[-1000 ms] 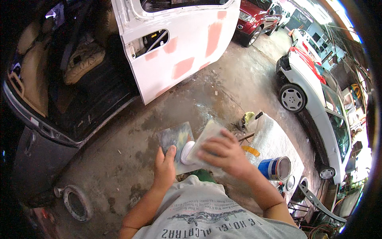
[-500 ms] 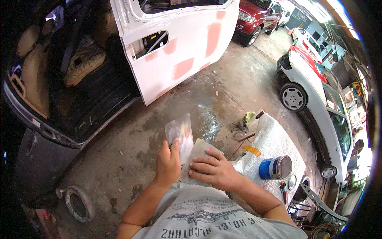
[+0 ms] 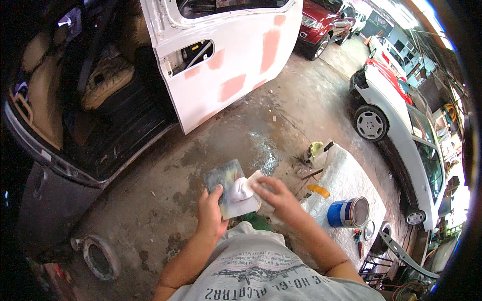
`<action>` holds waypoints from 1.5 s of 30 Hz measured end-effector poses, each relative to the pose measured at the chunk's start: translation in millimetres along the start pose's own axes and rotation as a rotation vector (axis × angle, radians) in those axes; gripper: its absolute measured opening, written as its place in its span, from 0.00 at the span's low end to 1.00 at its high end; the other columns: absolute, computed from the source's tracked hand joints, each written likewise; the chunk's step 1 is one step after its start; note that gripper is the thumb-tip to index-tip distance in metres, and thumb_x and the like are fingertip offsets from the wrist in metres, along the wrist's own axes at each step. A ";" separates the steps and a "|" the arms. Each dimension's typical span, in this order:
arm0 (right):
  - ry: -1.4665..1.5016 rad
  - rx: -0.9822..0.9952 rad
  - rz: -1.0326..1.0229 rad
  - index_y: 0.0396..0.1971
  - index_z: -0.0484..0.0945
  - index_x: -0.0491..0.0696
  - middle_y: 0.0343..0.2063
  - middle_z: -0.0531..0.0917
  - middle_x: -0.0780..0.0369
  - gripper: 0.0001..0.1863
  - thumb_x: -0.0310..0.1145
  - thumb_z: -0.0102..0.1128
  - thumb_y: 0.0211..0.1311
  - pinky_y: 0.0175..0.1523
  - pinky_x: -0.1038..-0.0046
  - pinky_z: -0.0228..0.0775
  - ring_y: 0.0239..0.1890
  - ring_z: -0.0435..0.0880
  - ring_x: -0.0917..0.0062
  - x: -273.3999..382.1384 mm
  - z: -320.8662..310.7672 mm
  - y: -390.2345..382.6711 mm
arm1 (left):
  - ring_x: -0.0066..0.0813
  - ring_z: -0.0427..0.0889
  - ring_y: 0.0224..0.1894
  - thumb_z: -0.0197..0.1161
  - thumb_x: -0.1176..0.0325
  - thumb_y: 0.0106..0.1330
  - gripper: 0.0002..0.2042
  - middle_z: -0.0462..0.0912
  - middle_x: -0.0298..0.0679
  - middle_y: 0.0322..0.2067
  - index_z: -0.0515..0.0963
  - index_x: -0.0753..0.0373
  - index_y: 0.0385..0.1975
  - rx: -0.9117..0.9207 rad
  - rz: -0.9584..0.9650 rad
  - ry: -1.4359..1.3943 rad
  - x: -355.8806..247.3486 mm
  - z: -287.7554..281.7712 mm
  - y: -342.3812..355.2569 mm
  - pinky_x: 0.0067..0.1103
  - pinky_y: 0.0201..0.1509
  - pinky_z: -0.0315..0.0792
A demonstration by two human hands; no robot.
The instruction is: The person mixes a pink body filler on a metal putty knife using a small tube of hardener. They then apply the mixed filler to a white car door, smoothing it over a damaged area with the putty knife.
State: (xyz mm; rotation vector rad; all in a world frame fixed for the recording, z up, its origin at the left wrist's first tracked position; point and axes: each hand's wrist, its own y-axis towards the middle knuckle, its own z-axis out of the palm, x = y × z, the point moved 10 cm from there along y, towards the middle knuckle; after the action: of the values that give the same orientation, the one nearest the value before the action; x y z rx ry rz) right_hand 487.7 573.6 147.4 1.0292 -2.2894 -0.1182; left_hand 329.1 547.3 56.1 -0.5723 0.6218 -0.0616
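My left hand (image 3: pixel 211 210) grips a flat mixing board (image 3: pixel 221 175) smeared with grey and yellowish residue, thumb on its face. A mound of white paste (image 3: pixel 238 193) sits on that board. My right hand (image 3: pixel 276 200) holds a pale flat spreader (image 3: pixel 253 178), its edge at the paste; the fingers are slightly blurred. To the right, a blue paint can (image 3: pixel 341 213) stands on a silver-covered surface (image 3: pixel 326 175) beside an orange curved strip (image 3: pixel 317 190).
A white car door (image 3: pixel 226 40) with pink patches hangs open beside a dark interior (image 3: pixel 130 125) at left. A white car (image 3: pixel 416 160) is at right, a red vehicle (image 3: pixel 326 17) behind. A grey ring (image 3: pixel 95 263) lies on the concrete floor (image 3: pixel 165 155), lower left.
The board in my left hand has swung from upright back to flatter, showing the paste again. My right hand has lifted and the spreader has turned, its edge now at the paste.
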 end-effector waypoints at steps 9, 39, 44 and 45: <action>-0.296 0.090 -0.228 0.59 0.78 0.65 0.56 0.78 0.67 0.29 0.34 0.61 0.53 0.70 0.50 0.57 0.62 0.74 0.70 33.3 -29.8 7.7 | 0.36 0.81 0.51 0.56 0.67 0.72 0.16 0.80 0.42 0.50 0.71 0.63 0.57 0.049 0.190 0.143 -34.2 4.7 -18.0 0.34 0.58 0.76; 0.141 -0.072 -0.303 0.61 0.76 0.55 0.57 0.73 0.48 0.30 0.27 0.67 0.55 0.67 0.58 0.65 0.62 0.72 0.53 91.3 -36.6 9.0 | 0.33 0.82 0.47 0.54 0.65 0.74 0.14 0.82 0.43 0.45 0.73 0.65 0.53 0.059 0.286 0.101 -47.8 23.2 -11.2 0.30 0.52 0.76; -0.038 0.088 0.075 0.61 0.77 0.57 0.58 0.73 0.52 0.34 0.21 0.66 0.50 0.66 0.62 0.67 0.62 0.73 0.56 -12.9 -2.3 -2.3 | 0.38 0.83 0.49 0.54 0.67 0.73 0.15 0.81 0.42 0.49 0.71 0.61 0.57 -0.009 0.056 0.021 -13.3 2.6 -11.4 0.36 0.53 0.79; -0.161 0.092 0.033 0.61 0.76 0.57 0.59 0.73 0.53 0.36 0.23 0.68 0.47 0.67 0.59 0.66 0.62 0.73 0.56 -25.1 -13.2 -4.6 | 0.37 0.83 0.49 0.54 0.67 0.73 0.15 0.81 0.42 0.49 0.71 0.61 0.57 -0.011 0.058 0.048 -13.9 1.9 -13.5 0.36 0.52 0.79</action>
State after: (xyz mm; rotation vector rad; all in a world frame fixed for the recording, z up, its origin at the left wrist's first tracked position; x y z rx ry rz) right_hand 510.8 590.2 144.0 1.0613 -2.4767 -0.0854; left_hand 320.4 539.9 71.8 -0.5642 0.6858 -0.0176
